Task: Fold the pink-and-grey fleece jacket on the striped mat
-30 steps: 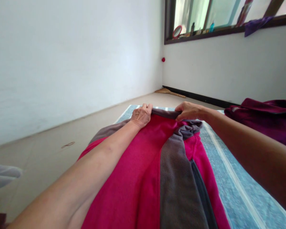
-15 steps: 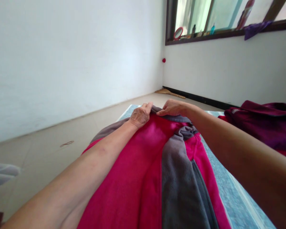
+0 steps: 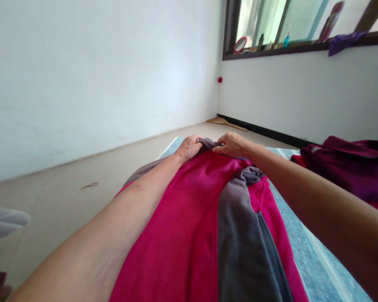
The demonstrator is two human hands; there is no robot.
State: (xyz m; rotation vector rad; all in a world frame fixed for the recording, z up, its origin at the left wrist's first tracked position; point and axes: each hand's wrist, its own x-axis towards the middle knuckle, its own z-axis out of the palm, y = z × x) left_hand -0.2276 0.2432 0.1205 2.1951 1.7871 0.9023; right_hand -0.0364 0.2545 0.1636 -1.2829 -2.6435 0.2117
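A magenta and grey jacket [image 3: 176, 218] lies spread out lengthwise before me, a grey sleeve [image 3: 236, 235] running down its right side. At its far end, my left hand [image 3: 189, 148] is closed on the grey collar [image 3: 208, 143]. Just to the right, my right hand [image 3: 232, 144] pinches the same collar, thumb towards the left hand. Between the two hands the collar cloth is bunched and raised. Most of the fingertips are hidden in or behind the fabric.
Under the jacket is a blue patterned mat [image 3: 297, 226]. Folded dark purple clothing [image 3: 349, 167] sits at the right. A brush-like thing with a ribbed handle [image 3: 227, 123] lies by the far wall. A thin loop [image 3: 90, 186] is on the tiled floor [image 3: 69, 209].
The collar between my hands has been gathered and lifted into a fold. My right hand has shifted slightly right. The whole view has turned a little to the left.
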